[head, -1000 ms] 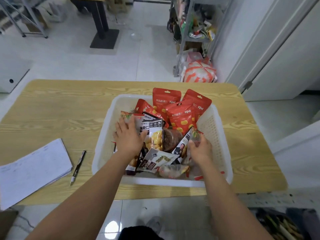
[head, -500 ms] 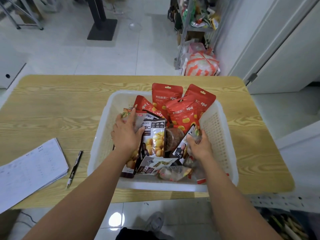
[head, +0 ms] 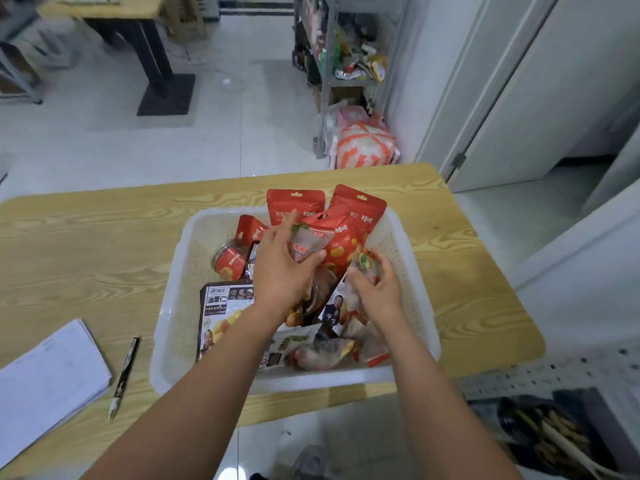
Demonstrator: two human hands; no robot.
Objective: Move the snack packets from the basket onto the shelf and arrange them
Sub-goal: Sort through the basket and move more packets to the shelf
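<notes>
A white plastic basket (head: 408, 251) sits on the wooden table (head: 86, 244), full of snack packets. Red pouches (head: 294, 202) stand at its far side. A dark chestnut packet (head: 221, 306) lies flat at the near left, beside a small red jar (head: 230, 259). My left hand (head: 280, 271) grips a clear packet with a red label (head: 308, 242), lifted above the pile. My right hand (head: 374, 289) holds a second clear packet (head: 362, 266) just to the right. The shelf (head: 341, 64) stands beyond the table, stocked with goods.
A stack of papers (head: 45, 379) and a pen (head: 124, 372) lie on the table's near left. A tied orange-and-white bag (head: 365, 145) sits on the floor by the shelf. A dark table pedestal (head: 162, 88) stands on the far floor. A white door (head: 554, 98) is at right.
My left hand has lifted a clear packet out of the pile, uncovering the dark chestnut packet and the jar. My right hand has risen with its own clear packet. The view tilted up.
</notes>
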